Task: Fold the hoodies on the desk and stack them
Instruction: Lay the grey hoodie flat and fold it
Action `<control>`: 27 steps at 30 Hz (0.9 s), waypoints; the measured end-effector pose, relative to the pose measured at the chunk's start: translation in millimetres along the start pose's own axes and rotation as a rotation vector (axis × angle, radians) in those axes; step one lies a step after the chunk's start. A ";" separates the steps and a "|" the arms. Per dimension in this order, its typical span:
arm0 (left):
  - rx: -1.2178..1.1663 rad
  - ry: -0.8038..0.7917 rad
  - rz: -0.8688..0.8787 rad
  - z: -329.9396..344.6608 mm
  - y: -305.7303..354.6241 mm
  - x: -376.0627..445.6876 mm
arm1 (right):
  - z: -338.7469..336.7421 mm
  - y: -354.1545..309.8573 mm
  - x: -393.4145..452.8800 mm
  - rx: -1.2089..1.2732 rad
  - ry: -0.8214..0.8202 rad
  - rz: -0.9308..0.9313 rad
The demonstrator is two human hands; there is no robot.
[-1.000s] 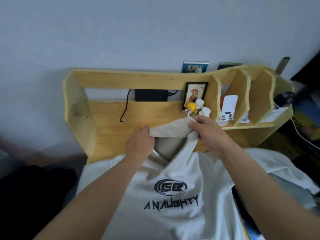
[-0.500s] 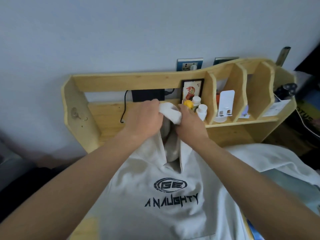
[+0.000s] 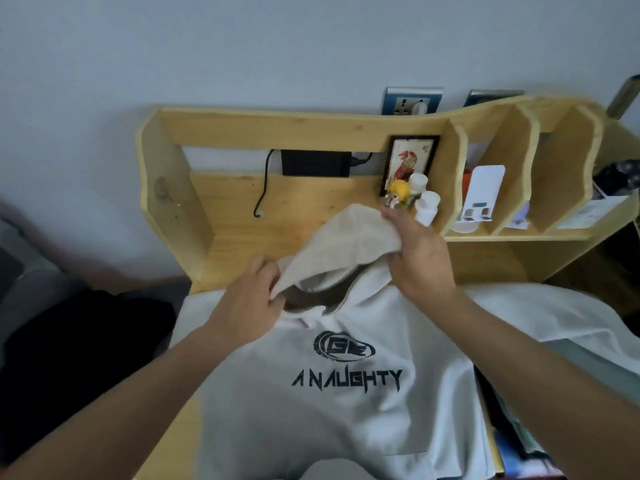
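Observation:
A white hoodie (image 3: 346,410) with a black "A NAUGHTY" print lies front up on the wooden desk (image 3: 242,216). Its hood (image 3: 346,244) is raised off the desk toward the shelf. My left hand (image 3: 252,303) grips the hood's left edge near the neck. My right hand (image 3: 419,258) holds the hood's right side, fingers curled over the fabric. A sleeve (image 3: 540,310) of the hoodie spreads to the right. More white and pale blue cloth (image 3: 588,368) lies under it at the right.
A wooden shelf unit (image 3: 502,161) stands at the desk's back, with a small framed picture (image 3: 408,164), white bottles (image 3: 426,206), a yellow figure (image 3: 398,192) and a white stand (image 3: 481,195). A black adapter with cable (image 3: 315,162) sits behind. Dark cloth (image 3: 69,358) lies left of the desk.
Both hands were bunched together high on the hood; they have moved apart and down, spreading the hood open over the neck.

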State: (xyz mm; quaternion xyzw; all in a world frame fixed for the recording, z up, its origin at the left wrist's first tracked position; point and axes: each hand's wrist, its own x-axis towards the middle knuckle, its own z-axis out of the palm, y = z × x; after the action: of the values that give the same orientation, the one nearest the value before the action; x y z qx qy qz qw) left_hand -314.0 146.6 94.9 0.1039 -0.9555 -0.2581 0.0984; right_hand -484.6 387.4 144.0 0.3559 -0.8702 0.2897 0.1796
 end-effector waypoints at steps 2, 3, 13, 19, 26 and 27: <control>0.042 -0.287 0.077 28.9 -21.9 -41.7 | 15.2 8.9 -69.8 -0.075 -0.132 -0.278; 0.085 -0.485 0.067 43.5 -34.6 -62.8 | 26.7 22.3 -109.8 -0.126 -0.315 -0.404; -0.052 -0.379 -0.459 115.9 -67.4 -83.5 | 85.3 70.1 -179.1 0.002 -0.708 0.371; -0.222 -0.471 -0.741 153.3 -29.9 -64.6 | 127.2 15.1 -149.7 0.305 -0.875 0.841; -0.192 -0.357 -0.816 174.4 -27.9 -89.6 | 110.0 -20.8 -167.0 0.194 -0.588 0.798; -0.214 -0.306 -0.842 174.6 -29.1 -89.4 | 95.8 -30.4 -166.1 0.248 -0.455 0.755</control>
State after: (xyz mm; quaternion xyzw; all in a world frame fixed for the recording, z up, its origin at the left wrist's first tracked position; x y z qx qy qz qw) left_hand -266.1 226.9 -80.0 0.4329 -0.8016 -0.3851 -0.1472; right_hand -359.5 394.8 -4.2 0.0871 -0.9151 0.3511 -0.1784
